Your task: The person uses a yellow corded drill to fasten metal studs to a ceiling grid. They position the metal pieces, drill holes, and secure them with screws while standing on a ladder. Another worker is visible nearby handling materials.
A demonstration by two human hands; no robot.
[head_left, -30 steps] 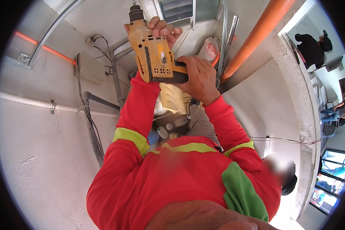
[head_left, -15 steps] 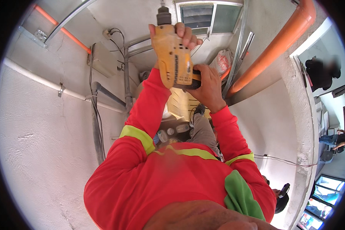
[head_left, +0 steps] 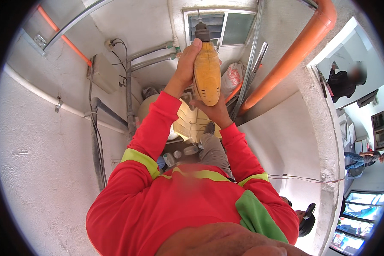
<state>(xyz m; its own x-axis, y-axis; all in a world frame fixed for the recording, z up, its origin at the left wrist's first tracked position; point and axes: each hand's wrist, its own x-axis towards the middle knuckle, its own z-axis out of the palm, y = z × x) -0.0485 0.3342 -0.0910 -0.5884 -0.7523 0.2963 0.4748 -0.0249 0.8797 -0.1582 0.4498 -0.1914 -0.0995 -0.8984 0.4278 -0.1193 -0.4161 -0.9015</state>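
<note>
A yellow power drill [head_left: 207,74] points upward in front of me, its dark chuck [head_left: 202,32] at the top and a thin bit rising from it. Wrapped round its body just below the chuck is my left hand [head_left: 186,64], thumb along the side. My right hand [head_left: 216,112] is closed about the drill's lower part, mostly behind the body; its thumb shows at the left, while the other fingers and the handle are hidden. Both arms are raised in red sleeves with yellow-green bands.
Beyond the drill is a small window [head_left: 239,28]. Grey pipes [head_left: 149,52] and a beige box [head_left: 101,73] line the left wall. A thick orange pipe [head_left: 286,55] slants at right, beside metal channels [head_left: 254,64]. Other people appear through the right opening. Below lie containers [head_left: 177,154].
The drill has turned, so its narrow yellow back now faces me instead of its side. My left hand's thumb side shows now, and my right hand has moved behind the drill.
</note>
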